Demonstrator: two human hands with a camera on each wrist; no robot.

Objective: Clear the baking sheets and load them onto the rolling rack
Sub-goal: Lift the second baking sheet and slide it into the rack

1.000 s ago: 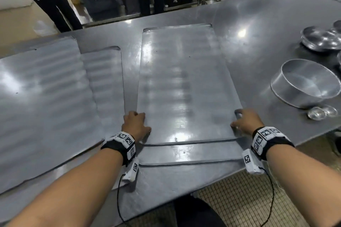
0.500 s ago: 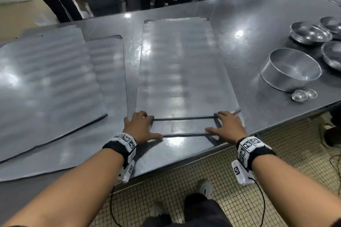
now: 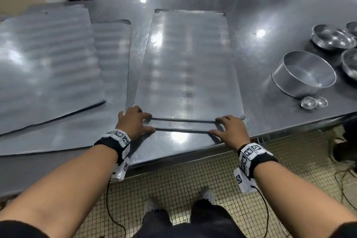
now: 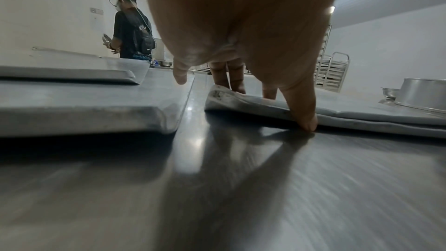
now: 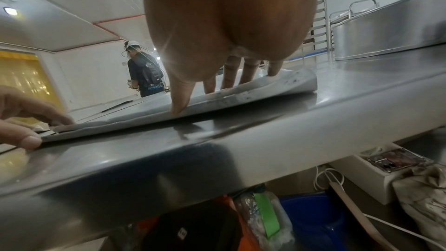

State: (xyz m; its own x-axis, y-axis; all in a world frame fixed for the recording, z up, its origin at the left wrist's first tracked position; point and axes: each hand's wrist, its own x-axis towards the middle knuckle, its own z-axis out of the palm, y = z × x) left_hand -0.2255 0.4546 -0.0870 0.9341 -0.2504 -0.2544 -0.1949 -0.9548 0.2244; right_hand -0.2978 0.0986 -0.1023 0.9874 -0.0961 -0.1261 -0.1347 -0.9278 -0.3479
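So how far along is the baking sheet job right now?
Early. Done: the sheets look bare. In hand: the left hand and right hand rest, fingers spread, on the near edge of the two centre sheets, stacked and offset. Left: that pair and the two overlapping sheets on the left are all on the table; none has gone to the rolling rack in the background.

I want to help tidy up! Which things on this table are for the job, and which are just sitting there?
For the job:
- two stacked baking sheets under the left hand and right hand
- baking sheets on the left
- rolling rack

Just sitting there:
- round pan
- metal bowls
- two tiny cups
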